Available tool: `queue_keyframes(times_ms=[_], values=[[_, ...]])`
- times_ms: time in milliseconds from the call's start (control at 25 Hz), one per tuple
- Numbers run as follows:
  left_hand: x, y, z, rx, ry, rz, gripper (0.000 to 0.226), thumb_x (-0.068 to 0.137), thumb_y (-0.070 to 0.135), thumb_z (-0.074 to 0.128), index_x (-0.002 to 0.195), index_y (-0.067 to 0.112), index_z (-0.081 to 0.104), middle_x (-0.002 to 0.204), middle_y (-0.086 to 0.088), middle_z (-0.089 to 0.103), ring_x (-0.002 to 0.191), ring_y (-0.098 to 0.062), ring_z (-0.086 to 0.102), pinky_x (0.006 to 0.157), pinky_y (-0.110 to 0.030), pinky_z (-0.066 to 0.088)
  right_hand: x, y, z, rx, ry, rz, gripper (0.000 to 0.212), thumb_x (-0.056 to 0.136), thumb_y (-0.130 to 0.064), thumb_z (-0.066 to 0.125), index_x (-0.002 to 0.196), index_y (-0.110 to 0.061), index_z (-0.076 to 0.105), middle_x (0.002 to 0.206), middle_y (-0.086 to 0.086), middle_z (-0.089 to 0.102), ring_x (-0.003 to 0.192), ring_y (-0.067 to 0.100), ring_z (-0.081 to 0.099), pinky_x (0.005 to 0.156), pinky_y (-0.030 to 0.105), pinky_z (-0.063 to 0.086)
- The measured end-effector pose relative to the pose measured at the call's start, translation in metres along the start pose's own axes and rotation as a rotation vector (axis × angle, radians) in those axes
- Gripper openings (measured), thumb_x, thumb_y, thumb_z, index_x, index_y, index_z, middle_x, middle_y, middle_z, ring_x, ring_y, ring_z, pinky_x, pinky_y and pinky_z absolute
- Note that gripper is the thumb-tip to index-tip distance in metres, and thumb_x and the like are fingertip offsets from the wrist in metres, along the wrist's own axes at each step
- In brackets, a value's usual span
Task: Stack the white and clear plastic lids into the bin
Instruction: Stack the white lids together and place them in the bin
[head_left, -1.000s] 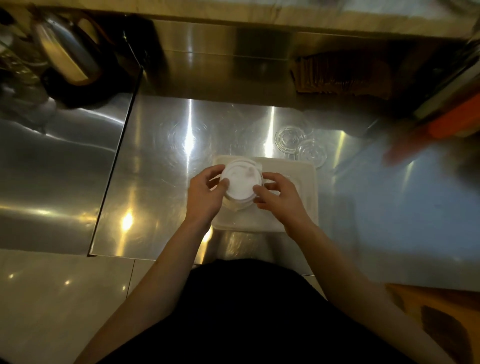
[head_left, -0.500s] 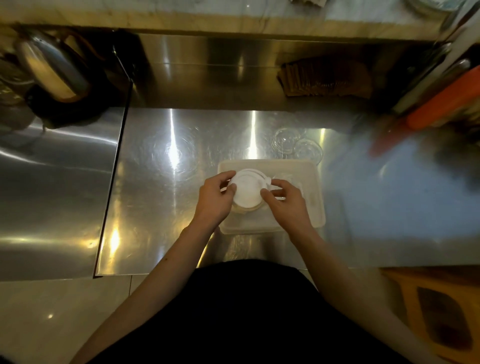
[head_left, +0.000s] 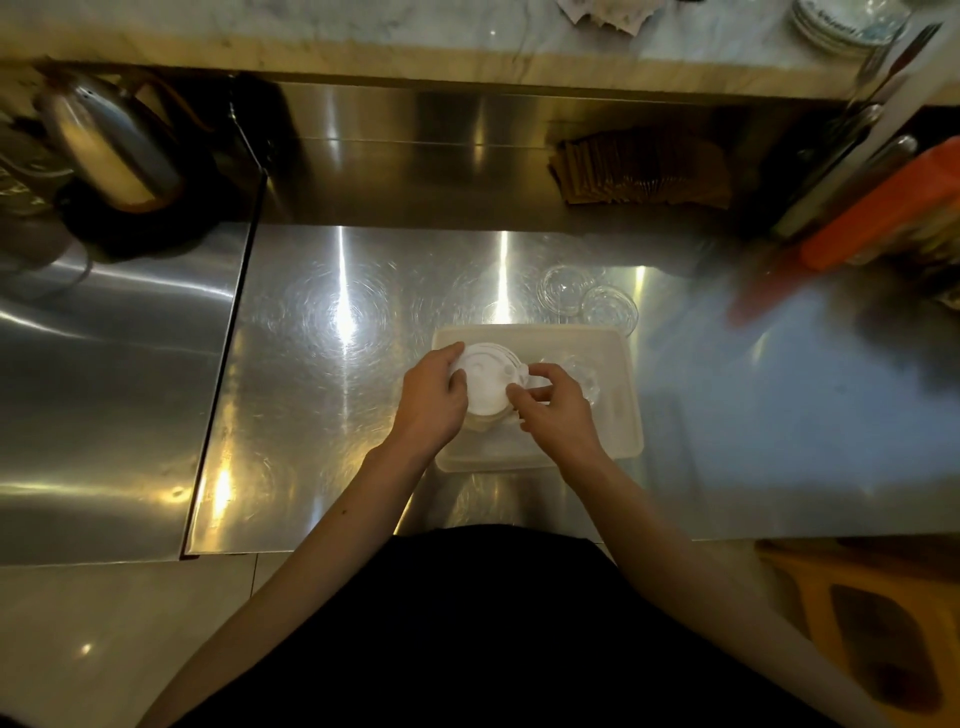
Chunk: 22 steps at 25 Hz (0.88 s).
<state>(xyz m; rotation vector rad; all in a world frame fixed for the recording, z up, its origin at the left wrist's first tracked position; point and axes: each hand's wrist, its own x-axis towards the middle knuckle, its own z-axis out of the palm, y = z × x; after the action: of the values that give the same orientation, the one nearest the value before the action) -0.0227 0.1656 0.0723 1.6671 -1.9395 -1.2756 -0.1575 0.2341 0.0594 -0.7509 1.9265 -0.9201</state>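
A shallow translucent white bin (head_left: 618, 395) lies on the steel counter in front of me. Over its left half I hold a stack of white round lids (head_left: 487, 379). My left hand (head_left: 434, 400) grips the stack's left side and my right hand (head_left: 553, 410) pinches its right edge. Some clear lids (head_left: 584, 376) rest inside the bin to the right of the stack, partly hidden by my right hand. Two more clear lids (head_left: 589, 301) lie on the counter just behind the bin.
The steel counter (head_left: 332, 364) has a seam at its left. A metal kettle (head_left: 109, 140) stands at the back left. A brown stack of paper sleeves (head_left: 641, 171) sits at the back. Orange items (head_left: 878, 213) crowd the right, with plates (head_left: 847, 21) on the upper ledge.
Both hands have stayed on the white lid stack over the bin's left half; my right fingers have shifted along its right edge. The camera view has tilted a little.
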Motion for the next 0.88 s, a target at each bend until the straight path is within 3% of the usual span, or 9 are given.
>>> queue_keyframes(times_ms=[280, 880], values=[[0.005, 0.005, 0.002, 0.128, -0.037, 0.015, 0.044, 0.099, 0.013, 0.042, 0.143, 0.009, 0.041, 0.148, -0.012, 0.046, 0.134, -0.027, 0.045, 0.113, -0.033, 0.033, 0.008, 0.001, -0.001, -0.009, -0.010, 0.025, 0.030, 0.088, -0.032, 0.065, 0.114, -0.026, 0.053, 0.100, 0.003, 0.067, 0.095, 0.022, 0.067, 0.089, 0.049, 0.056], [0.023, 0.003, 0.005, 0.381, -0.155, 0.062, 0.048, 0.101, 0.017, 0.038, 0.148, 0.008, 0.031, 0.148, -0.014, 0.045, 0.133, -0.031, 0.045, 0.110, -0.039, 0.035, 0.023, 0.002, 0.001, -0.045, -0.032, 0.068, 0.034, 0.088, -0.030, 0.065, 0.118, -0.020, 0.054, 0.101, 0.009, 0.069, 0.094, 0.023, 0.067, 0.088, 0.049, 0.056]])
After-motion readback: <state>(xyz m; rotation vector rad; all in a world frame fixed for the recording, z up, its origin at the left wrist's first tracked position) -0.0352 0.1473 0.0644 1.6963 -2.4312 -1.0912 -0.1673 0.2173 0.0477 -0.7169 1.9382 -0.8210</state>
